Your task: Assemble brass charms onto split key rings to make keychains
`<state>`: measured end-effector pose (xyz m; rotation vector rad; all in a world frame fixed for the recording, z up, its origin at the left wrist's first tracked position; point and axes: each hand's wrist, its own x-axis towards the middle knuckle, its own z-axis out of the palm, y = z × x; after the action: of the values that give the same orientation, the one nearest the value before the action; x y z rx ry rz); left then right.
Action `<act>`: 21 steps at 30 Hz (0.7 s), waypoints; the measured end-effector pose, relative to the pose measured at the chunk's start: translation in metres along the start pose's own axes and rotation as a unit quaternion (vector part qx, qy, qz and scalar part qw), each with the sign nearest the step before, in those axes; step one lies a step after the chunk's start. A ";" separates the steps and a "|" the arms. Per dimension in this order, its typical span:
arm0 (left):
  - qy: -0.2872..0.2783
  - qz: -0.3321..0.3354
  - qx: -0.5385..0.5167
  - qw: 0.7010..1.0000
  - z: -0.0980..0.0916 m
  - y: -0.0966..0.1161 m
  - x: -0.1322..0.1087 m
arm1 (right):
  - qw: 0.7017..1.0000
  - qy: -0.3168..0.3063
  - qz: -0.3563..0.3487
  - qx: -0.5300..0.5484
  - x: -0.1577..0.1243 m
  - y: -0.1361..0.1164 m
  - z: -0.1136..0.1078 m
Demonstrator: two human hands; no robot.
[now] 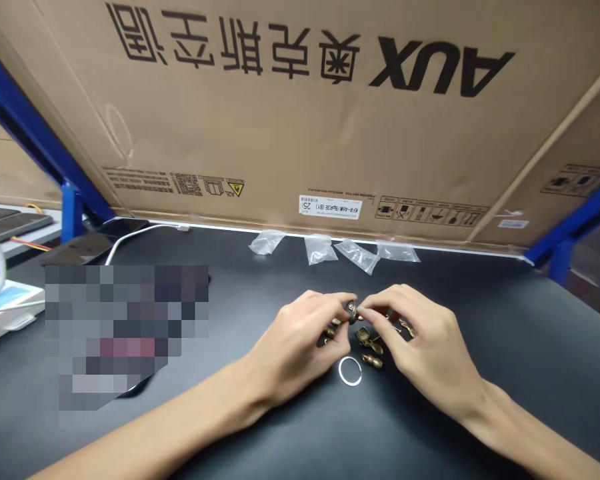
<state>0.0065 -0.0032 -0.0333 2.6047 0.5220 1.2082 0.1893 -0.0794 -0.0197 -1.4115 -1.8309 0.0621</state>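
My left hand (307, 333) pinches a small brass charm (352, 309) between thumb and forefinger, just above the dark table (260, 433). From the other side, my right hand (425, 340) is closed on the edge of the same charm, its thumb and forefinger together. Fingers hide much of the piece. Beneath the hands lie a brass pendant with a squarish relief (363, 335) and a gourd-shaped brass charm (373, 361). More brass bits are partly covered by both hands. A silver split key ring (350, 371) rests flat nearest me.
Several clear plastic bags (321, 249) lie along the table's back edge, before a large cardboard box (280, 133). Blue metal posts (73, 213) flank the table. To the left are a pixelated area, a white cable (130, 235), a dark flat device (77, 248) and a white box (17, 313).
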 end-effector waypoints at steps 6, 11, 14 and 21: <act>-0.023 -0.003 0.000 1.000 -0.001 0.002 0.001 | 0.998 0.001 0.048 0.035 0.000 -0.004 0.000; -0.040 -0.020 0.001 0.999 0.000 0.000 -0.001 | 0.999 0.003 0.024 0.023 -0.001 -0.007 0.004; -0.015 -0.019 -0.002 1.000 -0.001 0.000 0.000 | 1.000 0.018 0.003 -0.004 -0.003 -0.006 0.005; -0.001 -0.002 -0.002 1.000 0.000 0.002 0.001 | 0.997 0.003 0.068 0.028 -0.003 -0.005 0.004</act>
<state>0.0070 -0.0043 -0.0320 2.5999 0.5254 1.2051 0.1830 -0.0820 -0.0212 -1.4933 -1.7138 0.1764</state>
